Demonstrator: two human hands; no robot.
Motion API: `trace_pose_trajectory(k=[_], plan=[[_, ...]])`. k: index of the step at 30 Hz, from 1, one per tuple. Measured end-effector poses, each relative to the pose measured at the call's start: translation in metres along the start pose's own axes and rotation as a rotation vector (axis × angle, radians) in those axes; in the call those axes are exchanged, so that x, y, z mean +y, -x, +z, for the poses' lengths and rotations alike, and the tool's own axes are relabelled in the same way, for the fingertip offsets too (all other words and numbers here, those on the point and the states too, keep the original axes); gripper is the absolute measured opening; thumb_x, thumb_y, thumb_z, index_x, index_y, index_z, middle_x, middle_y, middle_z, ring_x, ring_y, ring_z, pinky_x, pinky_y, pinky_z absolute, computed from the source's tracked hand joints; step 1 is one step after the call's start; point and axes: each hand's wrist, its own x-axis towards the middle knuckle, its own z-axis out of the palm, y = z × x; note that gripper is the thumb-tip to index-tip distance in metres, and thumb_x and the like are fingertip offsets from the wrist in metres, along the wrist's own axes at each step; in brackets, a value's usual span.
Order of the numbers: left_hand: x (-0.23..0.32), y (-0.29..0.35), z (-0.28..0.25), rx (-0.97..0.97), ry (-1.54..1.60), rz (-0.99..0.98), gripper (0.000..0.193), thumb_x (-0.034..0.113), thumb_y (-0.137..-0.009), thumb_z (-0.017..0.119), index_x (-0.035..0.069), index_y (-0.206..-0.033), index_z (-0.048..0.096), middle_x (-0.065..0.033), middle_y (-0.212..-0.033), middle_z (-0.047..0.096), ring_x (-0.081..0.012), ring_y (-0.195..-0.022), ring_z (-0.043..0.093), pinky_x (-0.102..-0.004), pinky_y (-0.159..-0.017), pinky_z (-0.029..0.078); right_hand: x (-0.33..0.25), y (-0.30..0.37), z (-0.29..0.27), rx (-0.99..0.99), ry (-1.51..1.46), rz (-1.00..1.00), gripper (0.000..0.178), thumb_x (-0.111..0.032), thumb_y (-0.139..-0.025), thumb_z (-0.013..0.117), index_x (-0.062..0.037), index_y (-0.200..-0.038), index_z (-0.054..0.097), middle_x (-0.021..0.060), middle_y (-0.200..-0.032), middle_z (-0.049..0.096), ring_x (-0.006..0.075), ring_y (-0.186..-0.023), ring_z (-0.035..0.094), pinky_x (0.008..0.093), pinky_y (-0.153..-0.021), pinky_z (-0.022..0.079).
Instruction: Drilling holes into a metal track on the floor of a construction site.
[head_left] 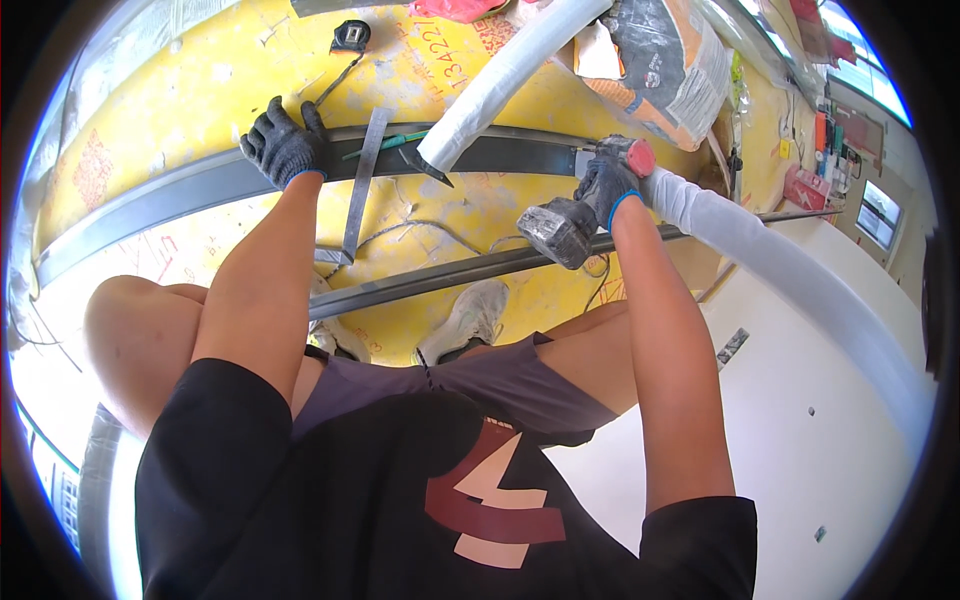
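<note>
My left hand [284, 145], in a dark grey knit glove, lies over a long grey metal channel [205, 190], its fingers spread apart. My gloved right hand [606, 188] is wrapped around the handle of a dusty cordless power tool [560, 232]. The tool's battery end points toward me, and its pinkish-red end sits over the channel's right part. Its working tip is hidden. Between my hands, a steel square [366, 180] lies across the channel. Next to it are a green pen-like tool [400, 139] and a dark pointed piece [430, 168].
A second metal bar [440, 279] runs nearer my feet. A plastic-wrapped tube [510, 85] slants over the channel, and another wrapped tube [800, 260] extends right. Beyond lie a tape measure [350, 37] and a printed bag [665, 75]. A cord [420, 224] crosses the yellow floor [220, 75].
</note>
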Motion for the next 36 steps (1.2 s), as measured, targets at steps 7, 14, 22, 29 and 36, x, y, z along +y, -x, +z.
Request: trace_pose_trajectory(k=[7,14,22,29,36], plan=[[0.011,0.0,0.0,0.003,0.023,0.008,0.056,0.05,-0.088,0.055,0.013,-0.129,0.054,-0.015,-0.122,0.057,-0.0324,-0.121,0.047,-0.0514,-0.114,0.019,0.012,0.012,-0.009,0.097,-0.828,0.294,0.02,-0.019,-0.062,0.081,-0.0099,-0.062,0.064,0.0107,-0.063,0.065,0.0224,-0.057,0.06,0.0376,-0.053,0.045],[0.007,0.0,0.002,0.008,0.009,0.01,0.055,0.05,-0.088,0.056,0.013,-0.128,0.055,-0.0148,-0.123,0.056,-0.0327,-0.121,0.047,-0.0519,-0.114,0.019,-0.003,0.013,-0.015,-0.059,-0.439,0.069,0.02,-0.022,-0.062,0.08,-0.0118,-0.062,0.063,0.0096,-0.061,0.063,0.0207,-0.056,0.06,0.0366,-0.052,0.043],[0.019,-0.001,0.0,-0.013,0.043,0.007,0.054,0.049,-0.088,0.056,0.013,-0.127,0.055,-0.0152,-0.123,0.056,-0.033,-0.121,0.047,-0.052,-0.114,0.019,0.022,0.013,-0.009,0.048,-0.617,0.253,0.016,-0.023,-0.084,0.062,-0.0113,-0.073,0.061,0.0072,-0.058,0.058,0.0194,-0.053,0.057,0.0372,-0.047,0.043],[0.013,0.0,-0.001,-0.005,0.023,0.02,0.054,0.049,-0.088,0.056,0.013,-0.128,0.055,-0.0156,-0.122,0.057,-0.0329,-0.12,0.048,-0.0517,-0.114,0.02,0.011,0.015,-0.014,-0.007,0.026,0.035,0.011,-0.016,-0.068,0.073,-0.0113,-0.067,0.064,0.008,-0.061,0.062,0.0199,-0.058,0.061,0.0357,-0.052,0.045],[0.003,-0.002,0.003,0.004,0.026,0.003,0.054,0.049,-0.088,0.056,0.012,-0.128,0.055,-0.0164,-0.122,0.057,-0.0334,-0.122,0.047,-0.0517,-0.114,0.019,-0.029,0.023,-0.042,-0.031,0.27,-0.133,0.019,-0.024,-0.072,0.073,-0.0085,-0.066,0.064,0.0074,-0.062,0.064,0.0211,-0.058,0.062,0.035,-0.054,0.047]])
